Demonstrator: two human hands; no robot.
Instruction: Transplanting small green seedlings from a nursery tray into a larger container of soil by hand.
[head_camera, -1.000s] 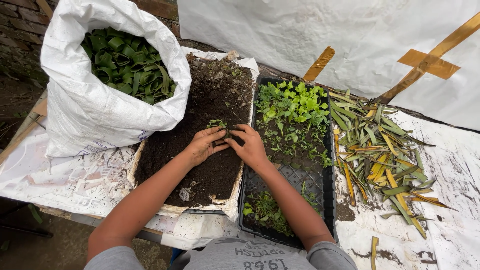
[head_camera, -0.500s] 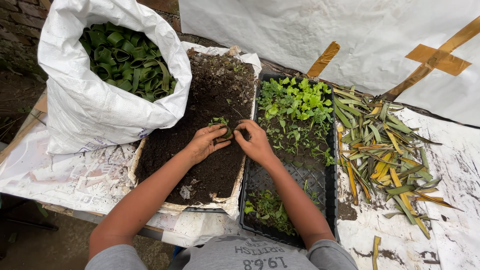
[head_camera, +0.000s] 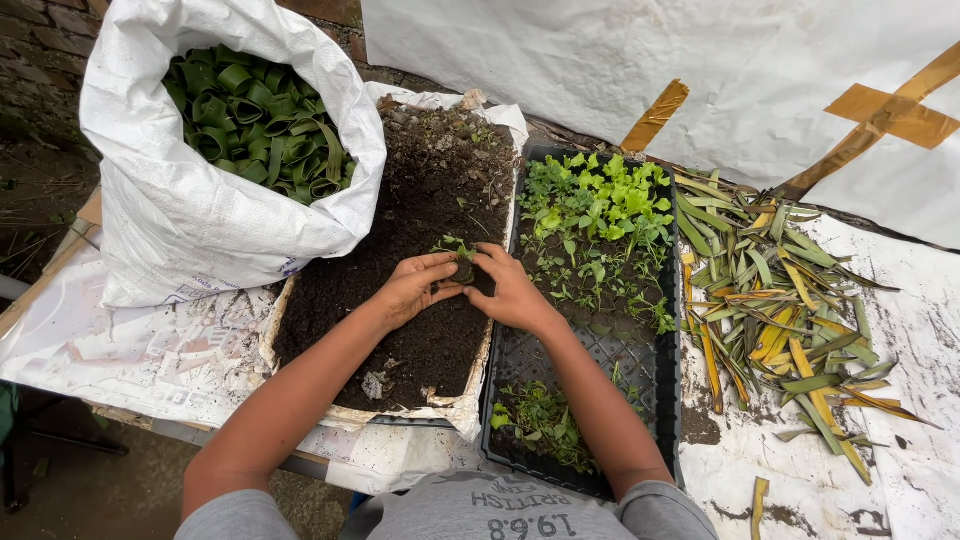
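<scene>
The seedling (head_camera: 457, 249) stands upright between both hands, at 2 o'clock from the left hand (head_camera: 412, 287) and 10 o'clock from the right hand (head_camera: 510, 291), both cupped narrowly around its base on the soil (head_camera: 400, 250).

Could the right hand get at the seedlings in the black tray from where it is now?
Probably yes. The right hand sits at the edge of the black tray, the seedlings lie just beyond it, and nothing covers them.
</scene>
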